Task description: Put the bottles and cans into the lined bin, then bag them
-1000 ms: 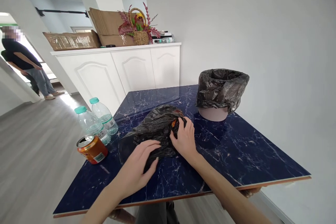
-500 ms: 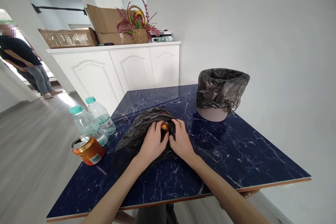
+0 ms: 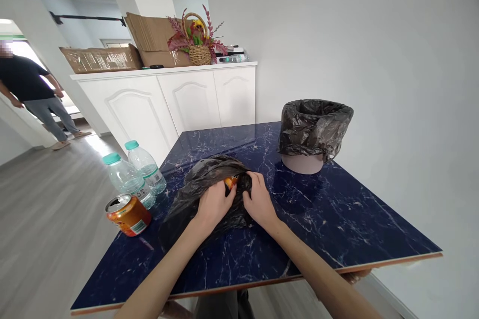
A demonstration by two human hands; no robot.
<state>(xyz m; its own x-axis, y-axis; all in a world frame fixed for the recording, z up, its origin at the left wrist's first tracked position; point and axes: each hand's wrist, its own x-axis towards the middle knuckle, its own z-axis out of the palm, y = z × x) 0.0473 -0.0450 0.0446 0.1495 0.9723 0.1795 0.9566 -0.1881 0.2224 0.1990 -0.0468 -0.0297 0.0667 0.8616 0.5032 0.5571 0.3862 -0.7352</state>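
A crumpled black plastic bag lies on the blue marble table, bulging over something inside. At its mouth an orange object shows. My left hand grips the bag's edge just left of that opening, fingers curled into the plastic. My right hand pinches the bag's edge on the other side of the opening. The two hands sit close together, almost touching.
An opened orange can lies tilted at the table's left edge, with two water bottles behind it. A small bin lined with a black bag stands at the back right. White cabinets and a person are beyond.
My left hand moved from flat on the bag's near side up to its mouth, beside my right hand. The bag has bunched up tighter and the orange object shows more.
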